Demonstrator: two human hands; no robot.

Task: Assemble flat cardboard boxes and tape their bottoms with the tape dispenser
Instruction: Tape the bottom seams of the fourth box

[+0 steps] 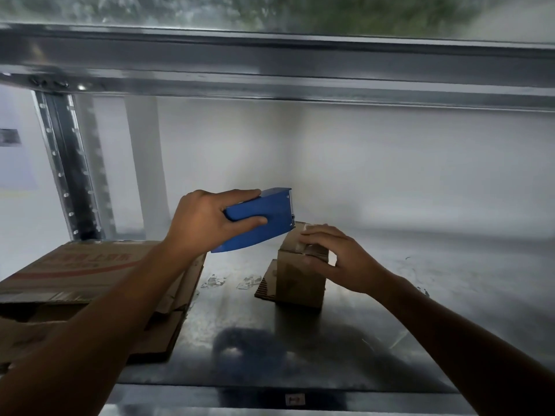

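we are in the taping step: our left hand (207, 223) grips the blue dispenser (261, 217), its blade end just at the far top edge of the small box (300, 280), which stands on the bench (390, 325) with its closed flaps upward. our right hand (339, 259) lies on the box top, fingers fairly straight, pressing a pale strip of tape and grasping nothing. flat cardboard (84, 271) waits at the left. next, we judge, the tape wants cutting at that edge with a firm tilt, the right hand steadying the box against tipping.
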